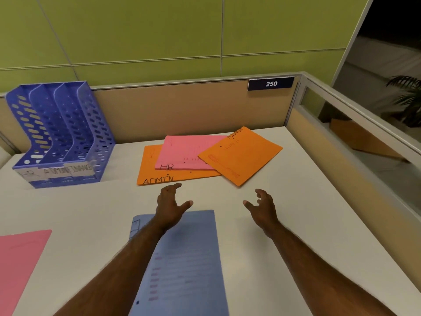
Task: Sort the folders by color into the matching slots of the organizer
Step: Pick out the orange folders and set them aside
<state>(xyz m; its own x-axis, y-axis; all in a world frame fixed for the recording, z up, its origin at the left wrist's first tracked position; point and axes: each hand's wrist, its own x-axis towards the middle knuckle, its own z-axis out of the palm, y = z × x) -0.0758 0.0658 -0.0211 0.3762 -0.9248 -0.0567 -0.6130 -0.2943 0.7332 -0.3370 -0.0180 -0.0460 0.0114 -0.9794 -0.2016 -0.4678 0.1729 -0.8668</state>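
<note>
Both hands hover above the desk with nothing in them. The left hand has its fingers spread loosely over the top edge of a blue folder; the right hand is apart from it, fingers wide and slightly bent. Just beyond them lies a pink folder marked HR, resting on an orange folder marked ADMIN, with a second orange folder overlapping both. The blue organizer stands at far left, its slots holding no folders. Another pink folder lies near left.
</note>
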